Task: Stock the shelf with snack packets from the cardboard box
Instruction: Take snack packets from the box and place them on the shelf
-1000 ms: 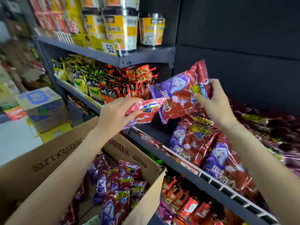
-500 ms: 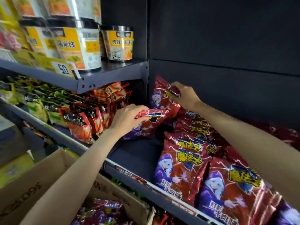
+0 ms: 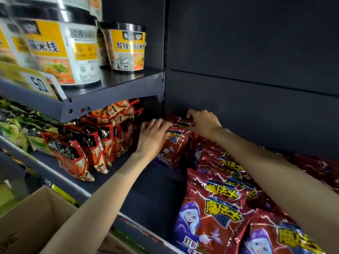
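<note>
Left hand (image 3: 153, 138) gripping top of red snack packet (image 3: 172, 147), upright at shelf (image 3: 146, 189) back edge. Right hand (image 3: 203, 121) curled on another pkt behind. Front pkts read "魔法士" (yellow). Cups above: "米线"; price tag "50". Cardboard box (image 3: 33, 220) below shelf's front edge.

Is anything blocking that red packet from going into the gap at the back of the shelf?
Nothing visible does. The left hand and right hand grip the red packet at the back of the shelf, which is bare in front.

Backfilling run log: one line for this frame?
left hand: grips red packet | right hand: on rear packet | site: shelf back
</note>
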### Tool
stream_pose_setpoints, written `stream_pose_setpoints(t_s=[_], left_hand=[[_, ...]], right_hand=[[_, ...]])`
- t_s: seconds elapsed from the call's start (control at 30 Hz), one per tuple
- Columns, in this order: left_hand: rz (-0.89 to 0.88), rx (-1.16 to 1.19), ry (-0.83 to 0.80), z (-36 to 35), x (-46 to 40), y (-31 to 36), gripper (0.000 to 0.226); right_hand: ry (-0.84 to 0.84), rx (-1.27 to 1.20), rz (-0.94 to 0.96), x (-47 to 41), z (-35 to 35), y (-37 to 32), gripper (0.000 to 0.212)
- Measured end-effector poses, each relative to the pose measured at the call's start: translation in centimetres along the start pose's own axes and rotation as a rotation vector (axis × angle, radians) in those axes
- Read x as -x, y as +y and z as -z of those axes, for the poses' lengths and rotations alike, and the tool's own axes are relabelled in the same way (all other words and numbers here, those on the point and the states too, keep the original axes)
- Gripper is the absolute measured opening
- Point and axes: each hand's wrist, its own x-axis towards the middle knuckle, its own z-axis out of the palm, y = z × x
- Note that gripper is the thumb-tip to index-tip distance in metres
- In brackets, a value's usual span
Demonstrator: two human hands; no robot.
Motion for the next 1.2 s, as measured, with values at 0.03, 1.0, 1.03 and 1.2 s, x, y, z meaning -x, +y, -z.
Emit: stream_pose_setpoints(t_s=[0.03,1.0,1.03,1.2], left_hand=[[0.034,0.031,-0.041,-0.2,-0.1,-0.1,0.028],[0.027,0.118,0.019,13.1,8.2,2.3,0.033],[-0.011,0.074,-0.014,14.5,9.8,2.3,0.03],[-0.032,-0.006,-0.275,20.5,18.7,1.6,0.026]], right_hand=[[-0.011,-0.154,-0.045,-0.1,0.1,0.3,0.044],[0.453,-0.203,0.245,17.4,4.0,-8.1,0.017],[0.488,-0.212,0.259,18.5,3.4,-8.8,0.019],[0.369,-0.347,0.453,22.6,-0.4,-12.7,0.023]])
